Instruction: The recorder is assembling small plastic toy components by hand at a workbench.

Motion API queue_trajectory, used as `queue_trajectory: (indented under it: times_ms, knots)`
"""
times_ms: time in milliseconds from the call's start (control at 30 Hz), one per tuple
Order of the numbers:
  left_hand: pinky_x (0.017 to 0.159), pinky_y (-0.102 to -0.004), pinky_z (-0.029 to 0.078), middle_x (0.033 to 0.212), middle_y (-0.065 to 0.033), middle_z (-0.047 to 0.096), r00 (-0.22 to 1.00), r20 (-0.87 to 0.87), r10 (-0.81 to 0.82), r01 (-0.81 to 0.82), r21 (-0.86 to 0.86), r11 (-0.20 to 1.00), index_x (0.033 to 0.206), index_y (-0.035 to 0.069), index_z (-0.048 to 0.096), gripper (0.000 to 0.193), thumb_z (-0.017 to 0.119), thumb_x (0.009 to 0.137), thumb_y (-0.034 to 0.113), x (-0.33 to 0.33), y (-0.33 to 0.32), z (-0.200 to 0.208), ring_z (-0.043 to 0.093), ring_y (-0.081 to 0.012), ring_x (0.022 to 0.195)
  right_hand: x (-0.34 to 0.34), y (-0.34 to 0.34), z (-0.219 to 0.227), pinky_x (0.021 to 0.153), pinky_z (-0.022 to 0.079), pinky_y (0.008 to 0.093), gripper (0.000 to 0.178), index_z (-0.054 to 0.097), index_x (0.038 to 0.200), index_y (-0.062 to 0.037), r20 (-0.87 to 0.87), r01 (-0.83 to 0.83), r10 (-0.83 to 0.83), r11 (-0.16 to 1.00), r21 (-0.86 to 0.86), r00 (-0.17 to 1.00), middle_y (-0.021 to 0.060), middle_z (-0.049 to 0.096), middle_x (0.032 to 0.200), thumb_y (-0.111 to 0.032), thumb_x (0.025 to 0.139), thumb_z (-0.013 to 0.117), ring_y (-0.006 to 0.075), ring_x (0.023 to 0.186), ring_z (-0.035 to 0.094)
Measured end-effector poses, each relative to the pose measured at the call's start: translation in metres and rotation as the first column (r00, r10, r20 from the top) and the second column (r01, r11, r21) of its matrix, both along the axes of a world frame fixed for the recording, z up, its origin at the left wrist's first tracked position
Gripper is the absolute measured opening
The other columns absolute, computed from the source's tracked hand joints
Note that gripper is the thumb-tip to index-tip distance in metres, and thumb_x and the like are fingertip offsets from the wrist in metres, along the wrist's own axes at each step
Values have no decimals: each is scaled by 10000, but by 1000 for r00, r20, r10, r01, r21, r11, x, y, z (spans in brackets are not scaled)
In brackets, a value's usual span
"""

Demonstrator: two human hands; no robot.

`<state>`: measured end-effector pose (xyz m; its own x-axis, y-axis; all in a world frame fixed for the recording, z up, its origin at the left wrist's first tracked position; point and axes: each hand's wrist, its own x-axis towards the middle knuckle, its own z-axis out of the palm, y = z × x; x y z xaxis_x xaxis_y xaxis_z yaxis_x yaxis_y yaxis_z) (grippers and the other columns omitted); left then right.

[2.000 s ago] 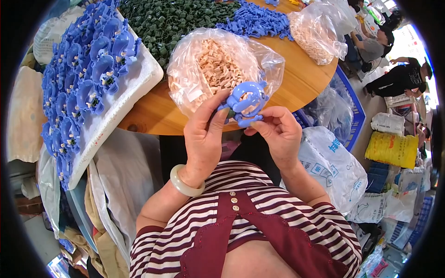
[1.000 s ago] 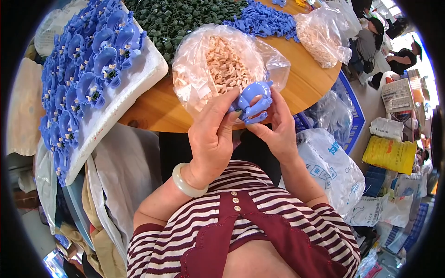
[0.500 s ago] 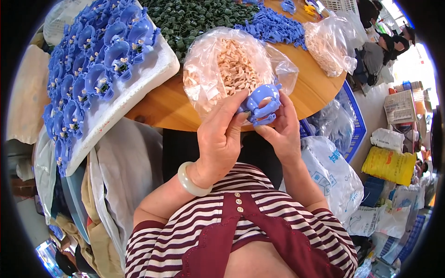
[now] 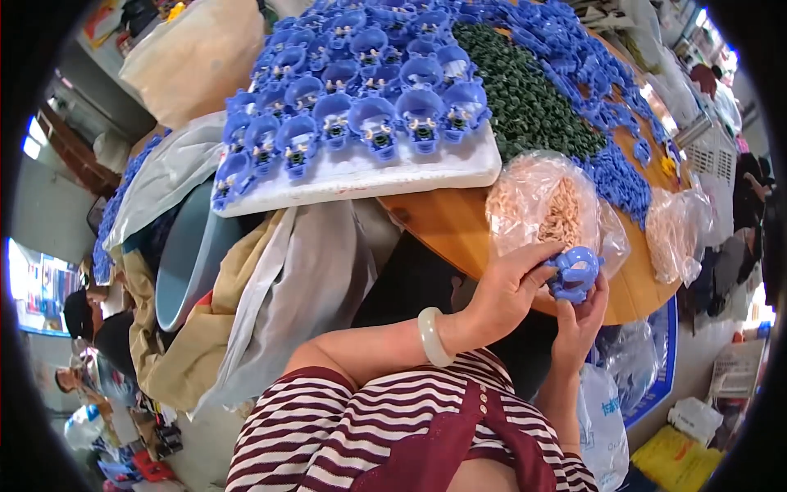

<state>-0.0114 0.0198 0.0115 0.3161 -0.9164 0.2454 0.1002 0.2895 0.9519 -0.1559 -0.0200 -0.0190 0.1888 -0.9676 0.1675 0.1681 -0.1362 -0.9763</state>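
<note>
A rounded blue plastic part (image 4: 576,264) with an opening in it is held between my two hands, over the near edge of the wooden table. My left hand (image 4: 502,297), with a pale bangle on its wrist, pinches its left side. The fingers and thumb of my right hand (image 4: 584,318) close round its lower right side. Just beyond it lies an open clear plastic bag (image 4: 525,197) full of small pale-peach plastic pieces (image 4: 561,215). I cannot make out whether a smaller piece sits between my left fingertips.
At the left, a white foam board (image 4: 369,182) carries rows of blue cup-shaped parts (image 4: 373,127). Dark green pieces (image 4: 520,98) and small blue pieces (image 4: 627,184) are heaped on the table (image 4: 447,225). Another bag of pale pieces (image 4: 674,234) stands at the right edge. A grey-blue tub (image 4: 193,262) is at lower left.
The view has swung left, so the foam board shows more fully and my hands appear further right and lower. Both hands still hold the blue part, which is turned a little.
</note>
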Motion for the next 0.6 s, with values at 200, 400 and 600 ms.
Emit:
queue_trajectory:
  times_ms: [200,400,600]
  knots:
    - [790,-232,498,1070,-61,609,944,-325,-58,95,99,991,1209,-3,529,293,471,934,81,30,13,8,592,-117,930,-3,3,27,734,454,262,728,277,1349,33,-192,-144,97,958,-249,977,113,576,969,-356,828,606,158,812,563]
    - [802,-325,536,1009,-77,613,788,-614,34,-22,27,999,1101,-15,563,233,492,928,125,91,56,42,616,-167,882,-16,1,25,666,447,223,362,531,1155,25,-162,-195,167,964,-180,973,66,574,855,-253,922,517,105,701,533]
    - [785,-343,539,1030,-76,602,750,-163,641,-648,12,761,1122,-7,557,240,513,899,72,177,107,62,616,-180,885,-16,6,23,619,464,201,177,580,1041,40,-118,-192,178,973,-126,977,56,586,825,-36,886,540,81,672,536]
